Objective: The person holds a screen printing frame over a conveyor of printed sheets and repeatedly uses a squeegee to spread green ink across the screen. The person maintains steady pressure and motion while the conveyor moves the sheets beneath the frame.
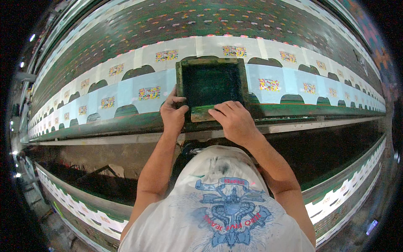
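A square wooden screen frame (240, 80) with dark green mesh lies over the row of light-blue cut fabric panels (158, 77) on the long green table. My left hand (174, 111) grips the frame's lower left side, fingers curled around it. My right hand (233, 117) holds a wooden squeegee (203, 113) stained green, lying across the lower part of the screen. The blue panels on either side of the frame carry small multicoloured printed pictures (269, 84).
Behind, a row of white panels (189, 44) with similar prints runs along the table (197, 19). Below and behind me, another long table with white panels (329, 201) curves along both sides. A pale rail (306, 125) runs along the near table edge.
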`<state>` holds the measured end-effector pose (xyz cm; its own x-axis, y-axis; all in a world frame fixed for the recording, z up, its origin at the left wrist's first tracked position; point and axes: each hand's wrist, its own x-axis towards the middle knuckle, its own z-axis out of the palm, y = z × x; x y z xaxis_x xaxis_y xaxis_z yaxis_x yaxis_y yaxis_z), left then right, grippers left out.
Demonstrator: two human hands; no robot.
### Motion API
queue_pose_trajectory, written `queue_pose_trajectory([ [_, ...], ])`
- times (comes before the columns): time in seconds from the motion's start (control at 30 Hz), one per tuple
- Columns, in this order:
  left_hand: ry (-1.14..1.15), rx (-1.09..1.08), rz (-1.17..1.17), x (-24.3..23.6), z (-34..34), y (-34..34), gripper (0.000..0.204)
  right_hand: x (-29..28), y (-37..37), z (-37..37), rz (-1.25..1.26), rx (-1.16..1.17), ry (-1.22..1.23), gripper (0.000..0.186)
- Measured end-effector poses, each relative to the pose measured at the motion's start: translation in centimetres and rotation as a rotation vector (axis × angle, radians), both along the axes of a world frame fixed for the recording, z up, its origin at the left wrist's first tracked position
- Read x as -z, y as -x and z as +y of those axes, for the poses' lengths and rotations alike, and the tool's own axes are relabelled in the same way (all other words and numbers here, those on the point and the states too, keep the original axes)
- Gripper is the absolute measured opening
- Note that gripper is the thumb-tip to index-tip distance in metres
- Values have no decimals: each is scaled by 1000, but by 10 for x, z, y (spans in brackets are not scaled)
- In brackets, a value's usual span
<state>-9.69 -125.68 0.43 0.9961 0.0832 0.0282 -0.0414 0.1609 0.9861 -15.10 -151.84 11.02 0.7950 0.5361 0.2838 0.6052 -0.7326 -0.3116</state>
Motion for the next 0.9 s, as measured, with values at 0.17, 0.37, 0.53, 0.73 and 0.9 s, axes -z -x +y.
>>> queue_pose_trajectory([
  [0.17,28,-13,32,5,4,-2,26,-20,-23,-2,224,-50,91,34],
  [0.37,-9,-26,101,-13,1,-4,23,-33,-92,-15,365,-70,74,33],
  [0.53,-246,7,159,-33,2,-14,29,-16,-144,-19,306,28,-35,43],
  [0.73,-278,21,114,-16,12,-17,26,-9,-146,-8,244,65,28,44],
  [0.9,-220,55,130,-15,15,-19,28,-12,-101,-1,230,16,79,49],
])
